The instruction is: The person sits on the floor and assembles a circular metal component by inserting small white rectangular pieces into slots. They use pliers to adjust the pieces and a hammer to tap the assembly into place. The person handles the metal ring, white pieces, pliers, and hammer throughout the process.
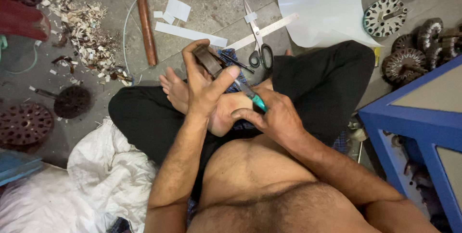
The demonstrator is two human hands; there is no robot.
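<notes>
left hand [204, 86] clamped on dark block [208, 59], raised clear of lap for access | right hand [274, 115] closed round teal-handled tool [250, 93], tip angled into block; scissors [260, 45] near

1. You are sitting cross-legged on the bare concrete floor [216, 2] of a motor-repair workshop.
2. Slotted round motor cores [383, 17] are lying around you, with more dark ones [24, 123] resting at your other side.
3. A hammer [144, 16], scissors [260, 45] and a steel ruler [263, 31] are lying among cut white insulation sheet [327, 6].
4. Paper and wire scraps [84, 26] are piling up nearby.
</notes>
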